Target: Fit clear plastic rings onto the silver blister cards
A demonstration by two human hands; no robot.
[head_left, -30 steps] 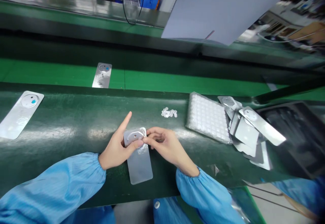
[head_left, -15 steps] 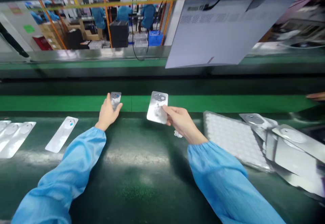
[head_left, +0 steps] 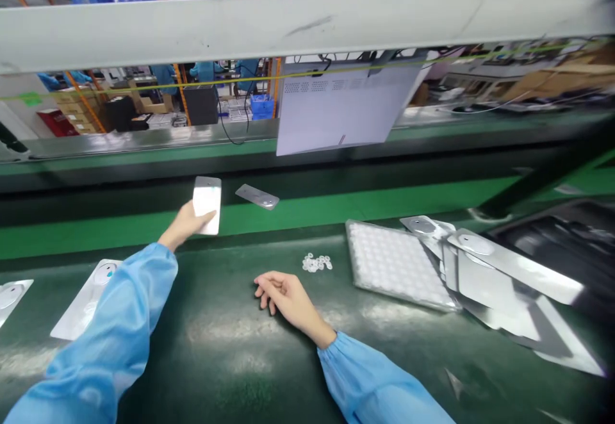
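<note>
In my left hand (head_left: 185,224) is a shiny silver phone back cover (head_left: 206,200), gripped at its lower edge between thumb and fingers and raised over the green strip. My right hand (head_left: 286,299) is above the dark green worktop, fingers loosely curled and a little apart, with nothing visible in them. Just beyond it sits a small heap of white rings (head_left: 317,262). Another phone back cover (head_left: 258,197) lies aslant on the green strip, right of my left hand. Beside my left sleeve rests a cover with a round camera area and a blue dot (head_left: 84,302).
A white tray with rows of round cells (head_left: 398,264) lies to the right, beside a loose pile of silver covers (head_left: 504,289). One more cover (head_left: 13,296) shows at the left edge. A grey panel (head_left: 336,113) hangs ahead, beneath a white beam (head_left: 192,33).
My right hand has let go of its cover and drawn back toward me; a cover now lies on the strip. My left hand has lifted a cover. The view has shifted right and up.
</note>
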